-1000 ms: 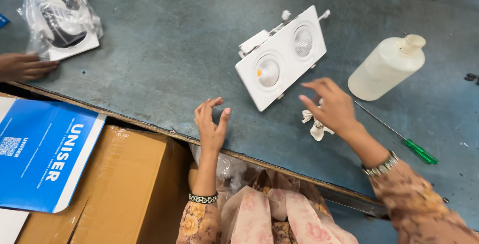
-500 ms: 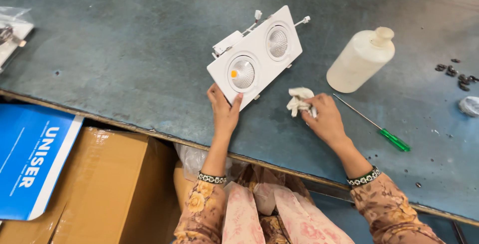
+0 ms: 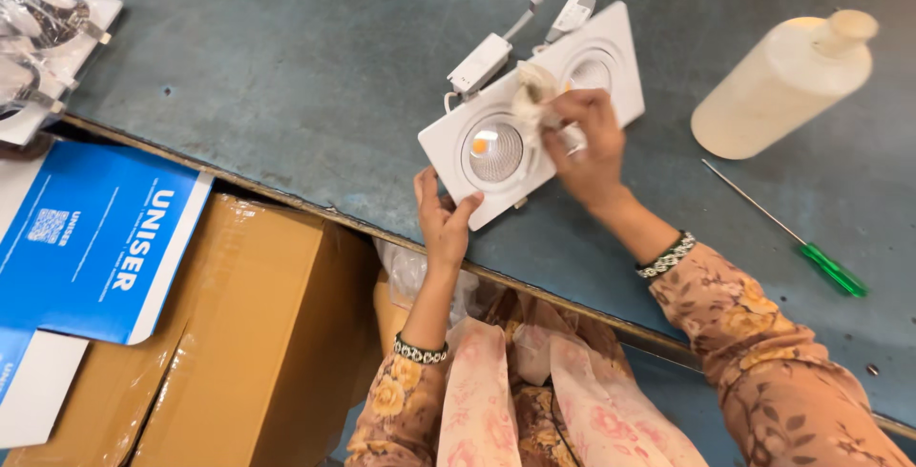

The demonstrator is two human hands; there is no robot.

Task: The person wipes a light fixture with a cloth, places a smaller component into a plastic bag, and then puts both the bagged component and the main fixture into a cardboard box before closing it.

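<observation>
The left hand (image 3: 441, 219) grips the near corner of the white twin downlight (image 3: 534, 114) steady on the surface (image 3: 286, 76) while the right hand (image 3: 587, 143), closed on a small cloth (image 3: 532, 95), best wipes gently between the lenses.

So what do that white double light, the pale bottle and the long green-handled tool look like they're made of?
Light fixture: smooth matte white casing, painted metal or plastic; can't tell which. Bottle: cloudy, translucent, likely plastic. Screwdriver: thin shiny shaft, likely metal; glossy see-through green handle, likely plastic.
</observation>
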